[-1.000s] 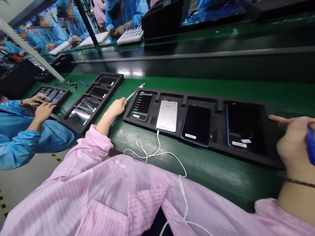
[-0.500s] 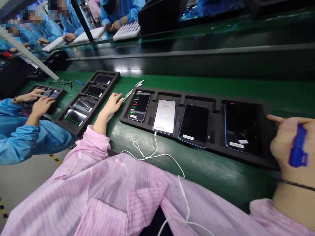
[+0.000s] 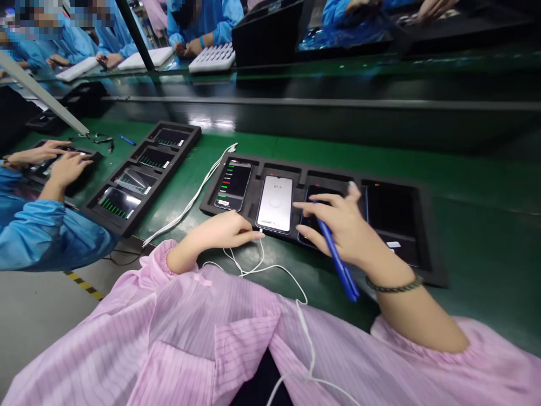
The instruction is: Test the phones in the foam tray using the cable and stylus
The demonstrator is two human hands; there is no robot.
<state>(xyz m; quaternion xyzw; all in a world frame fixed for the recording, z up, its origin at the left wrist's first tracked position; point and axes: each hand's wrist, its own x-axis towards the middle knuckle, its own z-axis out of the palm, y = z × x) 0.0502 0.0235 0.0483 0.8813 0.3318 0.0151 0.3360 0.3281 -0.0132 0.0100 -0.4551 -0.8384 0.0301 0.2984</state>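
- Four phones lie in the near black tray (image 3: 431, 242) on the green table (image 3: 477, 225); the second from the left, a white-lit phone (image 3: 274, 203), has a white plug (image 3: 261, 230) at its lower edge.
- The left hand (image 3: 224, 231) reaches to that plug, a fingertip at or just beside it; whether it pinches it, I cannot tell.
- The right hand (image 3: 344, 231) has a blue pen (image 3: 344, 276) caught between spread fingers, above the dark third phone (image 3: 309, 221), fingertips near the lit one's right edge.
- Good handling, I'd judge: work the plug by its body, never the cord, straight in line with the port; steady the phone by its edges and keep the pen off the glass.
- Compared with the earlier frames, the right hand has come in from the tray's far right end, and the left has let go of the white cable bundle (image 3: 198, 193), now lying left of the tray.
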